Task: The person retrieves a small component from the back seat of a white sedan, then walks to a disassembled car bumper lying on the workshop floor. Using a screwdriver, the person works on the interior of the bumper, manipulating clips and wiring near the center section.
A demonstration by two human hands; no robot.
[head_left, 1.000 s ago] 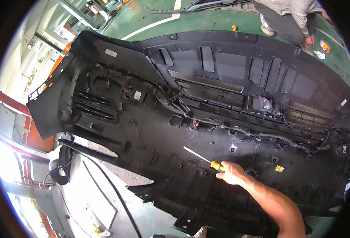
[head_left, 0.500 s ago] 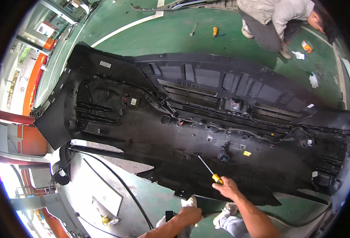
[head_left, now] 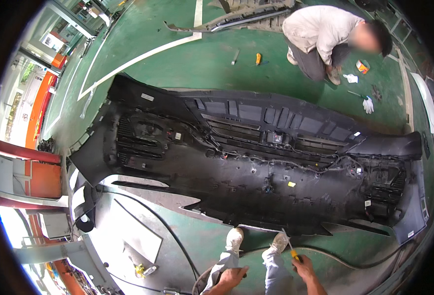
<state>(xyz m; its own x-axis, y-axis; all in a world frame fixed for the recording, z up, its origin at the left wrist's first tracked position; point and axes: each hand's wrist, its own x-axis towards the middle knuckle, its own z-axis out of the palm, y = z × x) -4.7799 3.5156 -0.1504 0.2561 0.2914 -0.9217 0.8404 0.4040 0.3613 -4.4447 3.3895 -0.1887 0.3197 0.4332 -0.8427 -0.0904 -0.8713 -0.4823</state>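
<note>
A screwdriver with a yellow handle (head_left: 294, 253) and a thin metal shaft is in my right hand (head_left: 304, 268), its tip pointing away from me beside my right shoe. My left hand (head_left: 233, 277) is closed in front of my left leg; what it may hold is too small to make out. Beyond my feet lies a large black car bumper (head_left: 236, 206), its inner side facing up. A wiring harness (head_left: 256, 159) runs along it, and a yellow label (head_left: 291, 184) sits near its middle. Neither hand touches the bumper.
Another person (head_left: 320, 34) crouches at the far right near white gloves (head_left: 368, 104) and an orange container (head_left: 362, 67). A yellow-handled tool (head_left: 258, 59) lies on the green floor (head_left: 153, 73). Black cable (head_left: 163, 233) curves at left, near a white panel (head_left: 143, 246).
My right hand has drawn the screwdriver back from over the bumper toward my legs. The view has shifted, showing more of the far floor. The other person's head is now higher.
</note>
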